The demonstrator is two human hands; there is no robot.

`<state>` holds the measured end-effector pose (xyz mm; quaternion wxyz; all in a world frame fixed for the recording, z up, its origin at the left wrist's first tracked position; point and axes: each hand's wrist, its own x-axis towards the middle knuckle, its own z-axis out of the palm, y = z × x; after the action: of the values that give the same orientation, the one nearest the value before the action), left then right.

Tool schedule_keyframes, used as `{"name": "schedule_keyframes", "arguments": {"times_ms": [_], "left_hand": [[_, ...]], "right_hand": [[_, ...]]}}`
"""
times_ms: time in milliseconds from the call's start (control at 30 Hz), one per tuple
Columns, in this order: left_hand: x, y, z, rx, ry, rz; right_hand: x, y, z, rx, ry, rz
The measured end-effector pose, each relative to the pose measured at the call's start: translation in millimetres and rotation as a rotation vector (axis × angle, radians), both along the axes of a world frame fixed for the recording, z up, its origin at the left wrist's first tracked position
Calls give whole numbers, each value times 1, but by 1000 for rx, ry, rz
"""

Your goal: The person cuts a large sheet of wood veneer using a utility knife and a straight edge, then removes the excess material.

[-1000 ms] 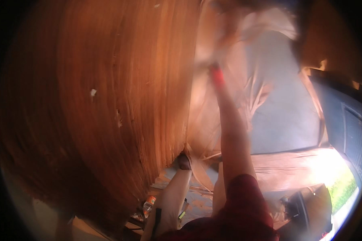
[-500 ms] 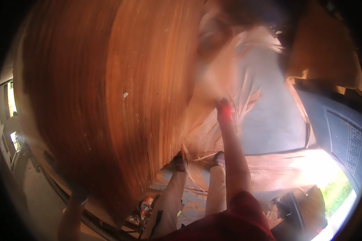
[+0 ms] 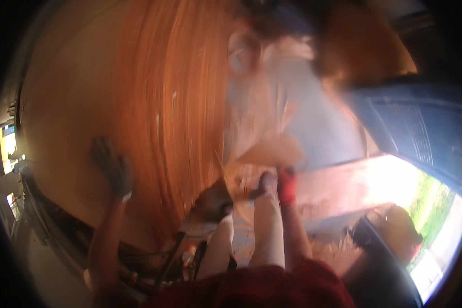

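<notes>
A big reddish-brown wooden sheet (image 3: 154, 118) fills the left half of the blurred head view. My left hand (image 3: 111, 168), in a dark grey glove, lies flat against its face with fingers spread, holding nothing. My right hand (image 3: 286, 186), in a red glove, hangs low beside my right shoe (image 3: 266, 183), near a pale board (image 3: 344, 187). The blur hides whether its fingers are closed or hold anything. My legs in light trousers (image 3: 267, 231) reach forward, and my left shoe (image 3: 213, 203) sits at the sheet's lower edge.
A grey surface (image 3: 318, 128) lies ahead with pale wood strips on it. A blue ribbed panel (image 3: 421, 133) stands at the right, with bright grass (image 3: 436, 210) beyond. A dark container (image 3: 390, 231) sits at lower right. A small bottle (image 3: 189, 254) and dark tools lie by my feet.
My right arm has dropped from stretched high ahead down to my feet. My left hand has come into view on the wooden sheet. The view has swung left.
</notes>
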<state>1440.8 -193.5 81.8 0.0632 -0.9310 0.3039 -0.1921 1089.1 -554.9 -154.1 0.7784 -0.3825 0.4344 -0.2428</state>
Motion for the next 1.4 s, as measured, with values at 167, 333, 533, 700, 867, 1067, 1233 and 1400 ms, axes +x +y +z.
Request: {"name": "schedule_keyframes", "arguments": {"times_ms": [167, 333, 533, 700, 867, 1067, 1233, 1400], "left_hand": [[21, -28, 16, -67, -120, -107], [30, -3, 58, -10, -20, -93], [-86, 36, 130, -436, 579, -475], [-234, 115, 117, -530, 1067, -158], [-360, 13, 106, -672, 1325, -147], [-529, -166, 143, -673, 1457, -726], [-587, -139, 190, -1014, 1434, -490], [-588, -69, 212, -1365, 1143, -21]], "right_hand": [[-57, -13, 100, -293, -25, -221], [-175, -36, 198, -579, 97, -451], [-384, -70, 280, -583, 118, -584], [-451, -85, 373, -570, -27, -511], [-474, -143, 419, -772, -8, -76], [-397, -139, 490, -893, -16, 526], [-336, -62, 544, -696, -219, 805], [-262, -45, 487, -474, -758, 1112]]}}
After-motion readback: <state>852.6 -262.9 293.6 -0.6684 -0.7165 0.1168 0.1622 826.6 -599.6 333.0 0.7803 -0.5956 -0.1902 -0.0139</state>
